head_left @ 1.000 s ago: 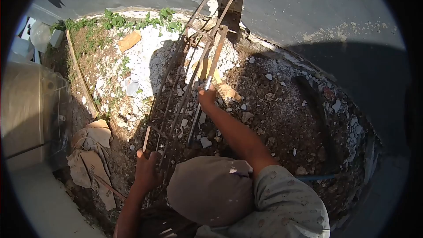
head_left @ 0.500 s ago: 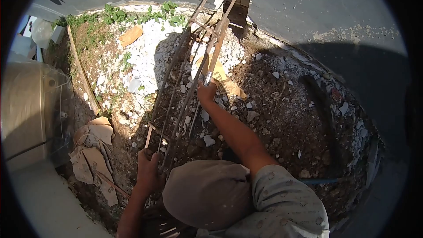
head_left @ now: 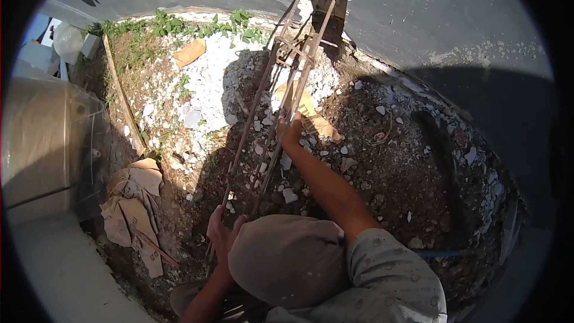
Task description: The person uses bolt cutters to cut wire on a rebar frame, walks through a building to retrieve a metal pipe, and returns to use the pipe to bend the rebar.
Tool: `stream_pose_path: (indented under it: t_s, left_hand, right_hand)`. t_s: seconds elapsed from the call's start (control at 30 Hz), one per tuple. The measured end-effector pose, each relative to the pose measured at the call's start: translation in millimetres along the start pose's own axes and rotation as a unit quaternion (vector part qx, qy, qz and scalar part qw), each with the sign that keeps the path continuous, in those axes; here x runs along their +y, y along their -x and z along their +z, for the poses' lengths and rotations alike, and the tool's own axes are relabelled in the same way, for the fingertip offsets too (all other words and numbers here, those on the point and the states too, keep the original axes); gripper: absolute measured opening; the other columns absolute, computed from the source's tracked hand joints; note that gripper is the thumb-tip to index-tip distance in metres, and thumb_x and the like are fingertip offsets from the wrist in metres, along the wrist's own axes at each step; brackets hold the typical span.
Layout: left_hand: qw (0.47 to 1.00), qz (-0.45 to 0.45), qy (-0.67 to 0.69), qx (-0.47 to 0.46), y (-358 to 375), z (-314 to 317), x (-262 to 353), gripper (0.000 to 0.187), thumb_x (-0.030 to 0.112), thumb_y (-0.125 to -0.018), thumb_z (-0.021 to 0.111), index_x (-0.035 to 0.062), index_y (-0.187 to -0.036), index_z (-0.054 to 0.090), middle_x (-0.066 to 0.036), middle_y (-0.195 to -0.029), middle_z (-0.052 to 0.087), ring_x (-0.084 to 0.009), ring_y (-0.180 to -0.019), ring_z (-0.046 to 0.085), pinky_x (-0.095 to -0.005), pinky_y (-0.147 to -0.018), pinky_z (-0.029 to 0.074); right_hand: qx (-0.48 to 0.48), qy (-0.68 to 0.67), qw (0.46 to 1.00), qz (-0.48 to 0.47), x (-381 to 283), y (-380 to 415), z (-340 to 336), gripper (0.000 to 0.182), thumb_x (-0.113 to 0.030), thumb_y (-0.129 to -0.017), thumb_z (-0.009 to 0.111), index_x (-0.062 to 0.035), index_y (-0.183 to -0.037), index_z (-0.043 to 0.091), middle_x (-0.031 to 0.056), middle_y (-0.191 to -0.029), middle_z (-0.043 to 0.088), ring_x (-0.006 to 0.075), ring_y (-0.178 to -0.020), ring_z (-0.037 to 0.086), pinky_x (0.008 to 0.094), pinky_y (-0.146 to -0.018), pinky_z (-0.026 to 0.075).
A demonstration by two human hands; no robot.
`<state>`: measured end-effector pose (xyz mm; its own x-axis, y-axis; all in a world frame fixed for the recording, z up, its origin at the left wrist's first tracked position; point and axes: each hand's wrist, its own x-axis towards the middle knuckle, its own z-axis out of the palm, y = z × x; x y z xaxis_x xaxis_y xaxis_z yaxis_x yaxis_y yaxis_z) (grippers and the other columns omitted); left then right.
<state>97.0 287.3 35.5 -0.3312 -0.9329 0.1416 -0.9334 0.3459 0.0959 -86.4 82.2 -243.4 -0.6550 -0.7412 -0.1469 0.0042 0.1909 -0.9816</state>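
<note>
Neither of my own hands shows. A co-worker in a brown cap (head_left: 287,263) and a patterned grey shirt (head_left: 391,269) bends over a long rusty rebar cage (head_left: 254,107). The co-worker's right hand (head_left: 290,130) is closed around the bars near the middle of the cage. Near its lower end, the co-worker's left hand (head_left: 222,232) is at the bars, its grip partly unclear. The far end of the cage leans up toward a gap in the grey wall (head_left: 439,18). Cross ties (head_left: 287,51) join the bars near that end.
White rubble (head_left: 206,93) and dark soil (head_left: 382,167) cover the ground. Torn brown paper (head_left: 134,215) lies left, another piece (head_left: 308,107) under the cage. A wooden strip (head_left: 122,98) lies near a plastic-wrapped object (head_left: 42,137). Green plants (head_left: 170,24) grow along the wall.
The view has shifted slightly, so the scene sits farther right. The co-worker's left hand has moved right along the cage's lower end, and the bars there look closer together.
</note>
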Motion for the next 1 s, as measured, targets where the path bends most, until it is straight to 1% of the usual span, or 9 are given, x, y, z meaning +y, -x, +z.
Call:
stream_pose_path:
  t_s: [0.17,0.23,0.3,0.4,0.6,0.7,0.8,0.9,1.0]
  left_hand:
    - [0.921,-0.095,0.347,-0.153,29.3,29.8,1.3,0.036,0.012,-0.08,0.066,0.0035,-0.114,0.058,-0.015,-0.121,0.054,-0.0348,-0.113,0.047,-0.0412,-0.092,0.042]
    - [0.935,-0.106,0.313,-0.131,20.4,30.1,11.0,0.037,0.01,-0.08,0.066,0.003,-0.115,0.058,-0.013,-0.119,0.055,-0.0332,-0.106,0.051,-0.0401,-0.089,0.043]
    - [0.988,-0.053,0.145,-0.013,-32.4,2.6,34.4,0.038,0.009,-0.079,0.065,0.0025,-0.117,0.058,-0.014,-0.116,0.057,-0.0314,-0.098,0.054,-0.0387,-0.086,0.044]
    - [0.979,-0.037,0.201,0.022,-78.0,7.6,53.2,0.043,0.018,-0.079,0.068,0.006,-0.119,0.06,-0.015,-0.107,0.059,-0.031,-0.093,0.059,-0.039,-0.086,0.046]
    - [0.975,-0.05,0.218,-0.014,-153.0,6.8,78.1,0.055,0.033,-0.087,0.062,-0.002,-0.128,0.051,-0.022,-0.116,0.056,-0.0335,-0.108,0.056,-0.0418,-0.097,0.04]
    - [0.886,-0.165,0.417,-0.119,-187.8,58.0,69.8,0.069,0.049,-0.092,0.051,-0.0058,-0.133,0.045,-0.027,-0.126,0.051,-0.0366,-0.121,0.049,-0.0431,-0.103,0.035]
    - [0.844,-0.237,0.438,-0.197,-227.0,103.8,71.2,0.081,0.06,-0.092,0.042,-0.005,-0.14,0.037,-0.029,-0.137,0.043,-0.0363,-0.133,0.039,-0.0412,-0.109,0.029]
    - [0.643,-0.381,0.612,-0.258,-249.4,89.9,68.7,0.082,0.059,-0.092,0.043,-0.0045,-0.142,0.033,-0.029,-0.137,0.043,-0.0342,-0.132,0.04,-0.0383,-0.109,0.028]
    - [0.869,-0.182,0.42,-0.19,-234.3,198.1,39.3,0.076,0.059,-0.091,0.047,-0.0045,-0.134,0.042,-0.024,-0.12,0.054,-0.0274,-0.114,0.052,-0.0373,-0.098,0.039]
  right_hand:
    - [0.016,0.119,0.993,0.002,-12.0,0.9,-3.5,0.049,-0.021,-0.082,0.071,0.0031,-0.116,0.045,0.0266,-0.092,0.061,0.045,-0.088,0.059,0.0481,-0.074,0.045]
    - [-0.011,0.076,0.996,0.035,26.3,-9.3,7.5,0.057,-0.025,-0.081,0.073,0.0057,-0.119,0.043,0.0279,-0.094,0.06,0.0461,-0.091,0.059,0.0492,-0.076,0.045]
    - [-0.017,0.101,0.994,0.035,34.2,-10.3,8.3,0.058,-0.025,-0.082,0.073,0.0059,-0.12,0.042,0.0282,-0.093,0.06,0.046,-0.091,0.059,0.0492,-0.076,0.045]
    - [-0.09,0.081,0.993,0.013,83.1,-22.4,11.9,0.061,-0.027,-0.081,0.073,0.0079,-0.12,0.042,0.0289,-0.095,0.06,0.0453,-0.092,0.06,0.0477,-0.077,0.046]
    - [-0.15,0.03,0.987,0.048,51.2,-8.1,1.4,0.053,-0.029,-0.084,0.067,0.0054,-0.118,0.044,0.0253,-0.094,0.06,0.0401,-0.09,0.06,0.0448,-0.075,0.047]
    - [-0.151,0.005,0.987,0.046,39.5,-0.2,-0.6,0.05,-0.03,-0.086,0.064,0.0041,-0.116,0.045,0.0235,-0.094,0.06,0.0375,-0.089,0.06,0.0433,-0.074,0.047]
    - [-0.122,-0.009,0.992,0.025,27.4,1.5,2.6,0.046,-0.031,-0.087,0.061,0.0029,-0.115,0.046,0.0217,-0.094,0.06,0.0349,-0.087,0.06,0.0418,-0.073,0.047]
    - [-0.087,-0.003,0.996,-0.001,31.7,-3.3,11.2,0.043,-0.032,-0.089,0.058,0.0016,-0.113,0.047,0.0199,-0.093,0.06,0.0323,-0.086,0.06,0.0404,-0.072,0.048]
    - [-0.058,-0.005,0.998,-0.008,36.5,-8.4,4.4,0.04,-0.033,-0.091,0.055,0.0004,-0.112,0.048,0.0181,-0.093,0.06,0.0297,-0.085,0.06,0.0389,-0.071,0.048]
